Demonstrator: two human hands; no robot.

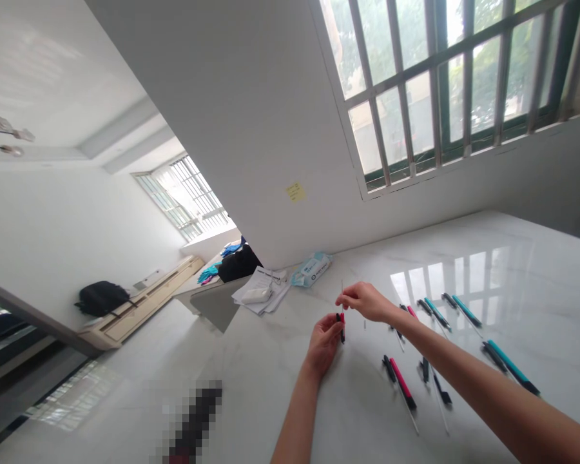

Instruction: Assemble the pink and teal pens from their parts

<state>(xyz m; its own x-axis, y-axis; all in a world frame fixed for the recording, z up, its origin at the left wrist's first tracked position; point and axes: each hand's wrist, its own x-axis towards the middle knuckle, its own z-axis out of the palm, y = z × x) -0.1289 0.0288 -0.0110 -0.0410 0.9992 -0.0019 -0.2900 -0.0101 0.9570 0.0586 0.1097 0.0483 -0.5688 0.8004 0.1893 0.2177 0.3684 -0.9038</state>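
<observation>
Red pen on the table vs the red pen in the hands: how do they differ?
The red pen on the table lies flat and untouched; the held red pen stands roughly upright, pinched in the left hand. The table pen looks whole; above the held one the right hand pinches a thin refill. Both share red bodies with black ends.

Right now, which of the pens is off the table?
The red pen pinched in the left hand, under the right hand. All the other pens, red and teal, lie flat on the table further right.
</observation>
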